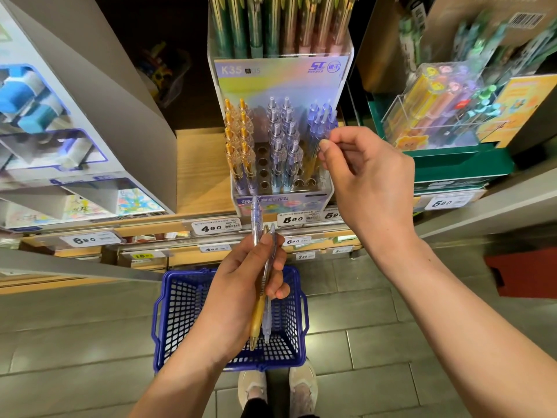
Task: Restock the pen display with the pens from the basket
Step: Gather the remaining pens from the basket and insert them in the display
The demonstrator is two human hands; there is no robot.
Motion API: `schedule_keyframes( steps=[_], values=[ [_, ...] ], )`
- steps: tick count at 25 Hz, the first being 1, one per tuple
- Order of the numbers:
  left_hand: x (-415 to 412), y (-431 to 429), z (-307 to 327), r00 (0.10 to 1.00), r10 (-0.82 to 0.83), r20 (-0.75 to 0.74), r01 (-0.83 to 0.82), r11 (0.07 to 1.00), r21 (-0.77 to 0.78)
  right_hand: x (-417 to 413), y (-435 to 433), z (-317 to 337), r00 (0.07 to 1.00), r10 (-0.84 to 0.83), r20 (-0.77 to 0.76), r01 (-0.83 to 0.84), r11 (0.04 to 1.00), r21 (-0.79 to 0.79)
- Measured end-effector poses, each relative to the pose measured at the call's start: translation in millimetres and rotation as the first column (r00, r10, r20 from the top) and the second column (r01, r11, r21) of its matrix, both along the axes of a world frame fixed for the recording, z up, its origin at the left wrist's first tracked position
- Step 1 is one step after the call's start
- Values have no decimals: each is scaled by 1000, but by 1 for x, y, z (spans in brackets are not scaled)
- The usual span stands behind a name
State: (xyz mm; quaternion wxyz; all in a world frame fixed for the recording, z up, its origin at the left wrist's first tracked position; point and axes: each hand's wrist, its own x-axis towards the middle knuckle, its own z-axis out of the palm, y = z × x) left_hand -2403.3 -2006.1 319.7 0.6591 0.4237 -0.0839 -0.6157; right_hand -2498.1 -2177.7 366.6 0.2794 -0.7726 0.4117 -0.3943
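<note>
Right hand [367,179] is pinching a translucent blue pen [320,128] between thumb and fingertips at the right edge of the clear plastic display [280,203], above its round sockets. Left hand [241,285] is gripping slim yellow and lilac pens [261,300] over the blue mesh basket [177,312].

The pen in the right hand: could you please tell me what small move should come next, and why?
Probably push the pen down into a hole in the display's right rows, then let go. The right hand pinches its top among the blue pens, empty holes show there, and the left hand holds spare pens.
</note>
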Motion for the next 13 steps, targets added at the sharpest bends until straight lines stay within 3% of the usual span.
schedule_keyframes(
  steps=[3,9,11,13],
  values=[
    [-2,0,-2,1000,-6,-6,6,1000,-5,-3,0,-3,995,30,-98,-34,999,-35],
    [-6,1,1,998,-18,-63,15,999,-49,-12,9,0,981,25,-192,-1,992,123],
    [-6,1,3,997,-31,-73,26,997,-66,-18,21,3,978,123,-170,-64,946,318],
    [-7,2,5,996,-52,-77,46,996,-77,-19,35,5,948,309,-76,-200,764,613]
  ],
)
